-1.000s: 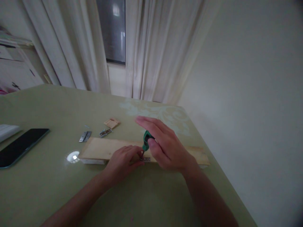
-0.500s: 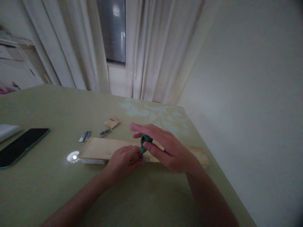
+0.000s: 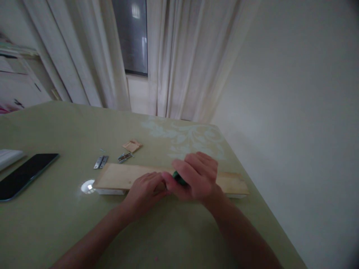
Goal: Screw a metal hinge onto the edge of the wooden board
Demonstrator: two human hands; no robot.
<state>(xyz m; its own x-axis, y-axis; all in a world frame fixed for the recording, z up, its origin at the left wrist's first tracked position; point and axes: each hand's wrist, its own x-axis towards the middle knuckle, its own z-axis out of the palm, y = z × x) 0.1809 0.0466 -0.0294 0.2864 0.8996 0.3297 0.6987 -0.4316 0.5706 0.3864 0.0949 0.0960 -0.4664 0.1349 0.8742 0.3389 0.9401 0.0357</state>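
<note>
A long pale wooden board (image 3: 119,175) lies across the table in front of me, raised on a white support (image 3: 110,191). My right hand (image 3: 198,175) is wrapped round the green handle of a screwdriver (image 3: 179,178) above the board's near edge. Most of the tool is hidden by the fingers. My left hand (image 3: 147,186) rests on the board just to the left, thumb and fingertips brought together by the screwdriver's lower end. What they pinch cannot be seen. The small metal hinge at this spot is now covered by my hands.
Beyond the board's left part lie a metal hinge (image 3: 101,162), another hinge with screws (image 3: 125,157) and a small wooden piece (image 3: 132,145). A black phone (image 3: 28,175) and a white object (image 3: 9,157) are far left. A wall (image 3: 303,130) borders the table's right side.
My right hand has gone from loosely spread fingers to a closed grip round the screwdriver handle, covering most of it and the hinge. The left hand has stayed in place.
</note>
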